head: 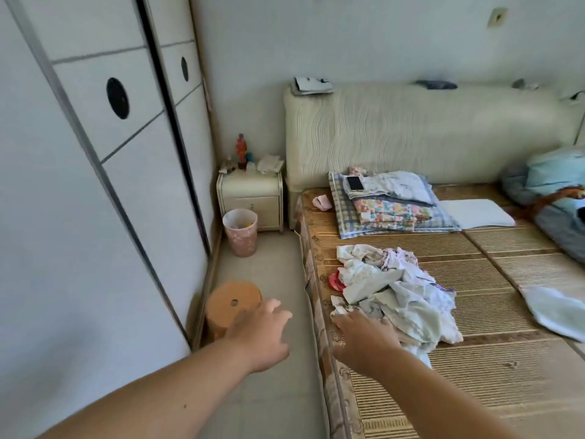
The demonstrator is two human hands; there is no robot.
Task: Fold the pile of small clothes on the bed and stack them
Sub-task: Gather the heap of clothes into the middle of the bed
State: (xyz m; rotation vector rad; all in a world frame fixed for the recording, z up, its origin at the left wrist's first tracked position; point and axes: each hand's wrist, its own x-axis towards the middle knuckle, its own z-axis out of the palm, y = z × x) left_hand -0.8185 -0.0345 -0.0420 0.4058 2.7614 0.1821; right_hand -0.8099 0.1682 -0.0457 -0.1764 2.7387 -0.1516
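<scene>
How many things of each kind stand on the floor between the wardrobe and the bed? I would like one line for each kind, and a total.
Bedside cabinet: 1
Pink wastebasket: 1
Orange round stool: 1
Total: 3

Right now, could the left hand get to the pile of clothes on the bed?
Probably yes: the left hand hovers, fingers spread, over the floor beside the bed, with nothing between it and the pile of clothes.
</scene>
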